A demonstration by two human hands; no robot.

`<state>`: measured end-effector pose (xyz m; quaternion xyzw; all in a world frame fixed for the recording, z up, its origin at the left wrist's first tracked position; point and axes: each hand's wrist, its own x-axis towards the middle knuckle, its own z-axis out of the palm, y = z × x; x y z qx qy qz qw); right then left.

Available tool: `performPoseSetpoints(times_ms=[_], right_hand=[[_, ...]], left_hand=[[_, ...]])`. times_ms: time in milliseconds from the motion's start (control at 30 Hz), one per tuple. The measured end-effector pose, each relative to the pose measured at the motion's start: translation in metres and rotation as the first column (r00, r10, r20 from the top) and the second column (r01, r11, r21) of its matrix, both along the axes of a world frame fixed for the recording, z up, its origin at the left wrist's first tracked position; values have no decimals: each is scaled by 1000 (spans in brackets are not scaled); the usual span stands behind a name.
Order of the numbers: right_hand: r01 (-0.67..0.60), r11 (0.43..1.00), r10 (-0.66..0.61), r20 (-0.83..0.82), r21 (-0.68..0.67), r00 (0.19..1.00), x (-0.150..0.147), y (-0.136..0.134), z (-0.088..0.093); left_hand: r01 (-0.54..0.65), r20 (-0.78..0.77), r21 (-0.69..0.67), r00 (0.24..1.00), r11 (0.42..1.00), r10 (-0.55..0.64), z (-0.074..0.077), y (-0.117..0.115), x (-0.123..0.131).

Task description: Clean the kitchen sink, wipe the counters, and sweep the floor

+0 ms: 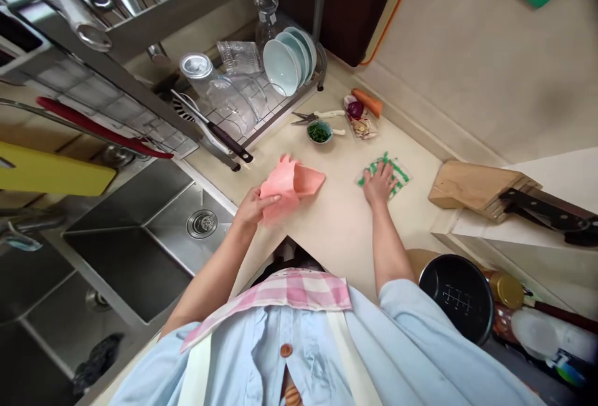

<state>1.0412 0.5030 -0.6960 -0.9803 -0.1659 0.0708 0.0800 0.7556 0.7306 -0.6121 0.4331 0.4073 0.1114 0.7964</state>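
Observation:
My left hand (253, 207) grips a pink, limp, folded piece (280, 189) above the counter near the sink, its thumb across the front. The piece gapes towards the right, and its upper edge looks uneven; its exact kind is unclear. My right hand (379, 183) lies flat, fingers spread, on a green-and-white striped cloth or thin packet (397, 177) on the counter. Beyond the hands stand a small bowl of chopped greens (319, 132) and a pair of kitchen scissors (322, 115) with pale handles. A carrot (367, 102) lies beside a clear tray (364, 127) holding a purple onion piece and pale slices.
A steel sink (154, 231) is at my left. The dish rack (275, 113) at the back holds pale bowls (283, 66) and glassware. To the right are a wooden knife block (481, 188) with a black-handled knife (546, 213) and a dark pot (456, 300).

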Motion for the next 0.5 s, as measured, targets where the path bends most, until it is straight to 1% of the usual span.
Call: performPoseSetpoints(times_ms=[33,67,100,167,200,233,267,300,367,433,467,500], right_hand=[[-107,994,107,1,9,994,-25,4,-1],[-226,974,226,4,20,974,-55,7,-1],[-347,937,347,6,35,938,-84,8,0],[-554,829,556,-2,77,831,-133,12,4],[-629,771,633,-8,101,774,-149,18,6],[-681,722,687,-12,124,726,-157,28,8],[-713,687,721,-16,143,692,-159,43,9],[-726,669,737,-17,157,675,-154,64,9],[-719,674,731,-16,173,682,-137,119,7],[-706,684,719,-7,185,695,-123,174,5],[-716,670,730,-2,195,683,-121,194,5],[-742,638,758,0,207,652,-123,207,6]], left_hand=[[-18,17,-29,1000,999,19,2,-2,-14],[-48,32,-55,998,997,50,3,-3,-29],[-99,45,-72,994,993,102,5,-5,-44],[-228,72,-82,970,970,234,10,-10,-72],[-291,89,-79,950,953,298,14,-12,-85],[-347,108,-76,929,935,354,19,-14,-96],[-394,126,-76,908,916,401,25,-17,-107],[-431,140,-78,888,899,438,32,-19,-116],[-506,159,-76,845,859,511,44,-22,-134],[-591,184,-52,787,805,590,53,-24,-153],[-635,195,-33,754,772,628,55,-26,-163],[-675,204,-15,720,738,663,57,-27,-174]])
